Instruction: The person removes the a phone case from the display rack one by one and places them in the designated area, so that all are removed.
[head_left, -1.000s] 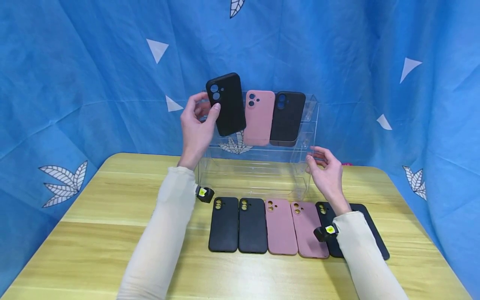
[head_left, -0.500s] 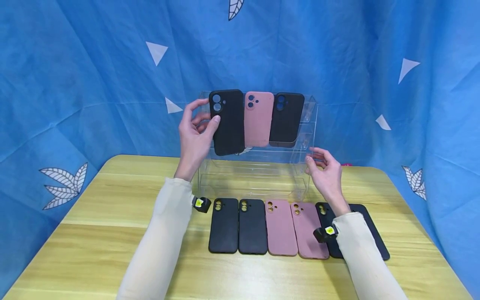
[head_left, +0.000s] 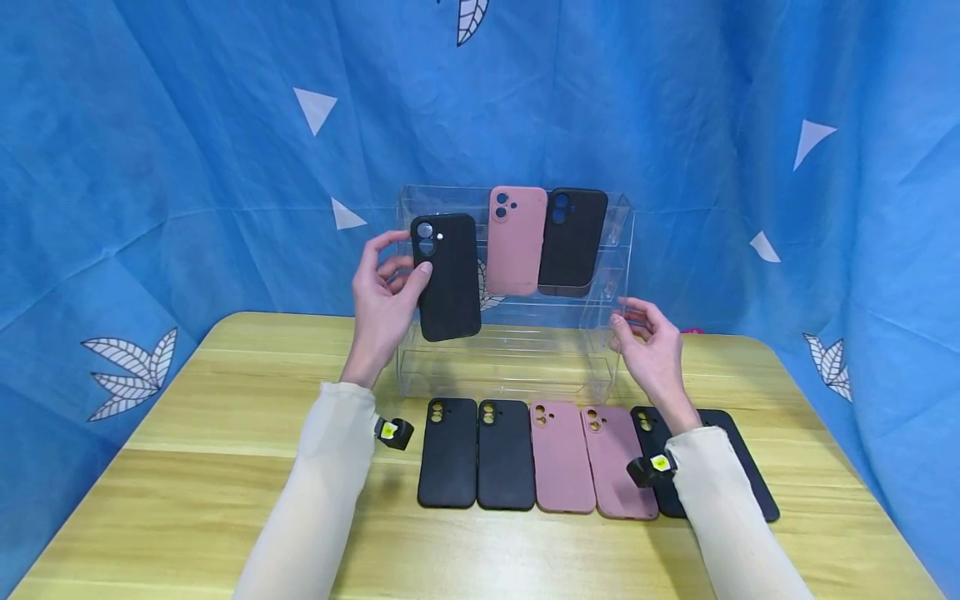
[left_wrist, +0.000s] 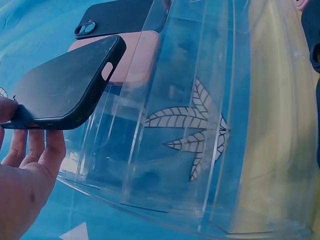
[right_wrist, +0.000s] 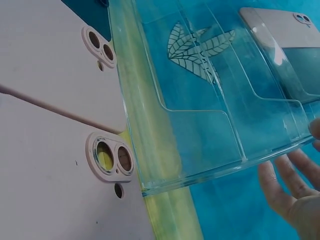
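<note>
My left hand (head_left: 381,304) pinches a black phone case (head_left: 452,287) by its left edge, thumb on the back and fingers behind. The case is nearly upright, in front of the left part of a clear tiered display rack (head_left: 510,367). In the left wrist view the held case (left_wrist: 65,82) is tilted, its cut-out edge facing the rack. On the rack's top tier a pink phone case (head_left: 516,246) and another black case (head_left: 576,233) lean side by side. My right hand (head_left: 651,343) holds the rack's right side edge, thumb in front, fingers on the outer side.
On the wooden table (head_left: 247,467), a row of phone cases lies before the rack: two black at left, two pink (head_left: 562,458) in the middle, more black (head_left: 750,471) at right, partly under the right forearm. A blue curtain (head_left: 187,150) hangs behind.
My left hand has lowered the black case from above the rack's top left to below the top tier's cases, and the case has straightened. The right hand stays at the rack's side.
</note>
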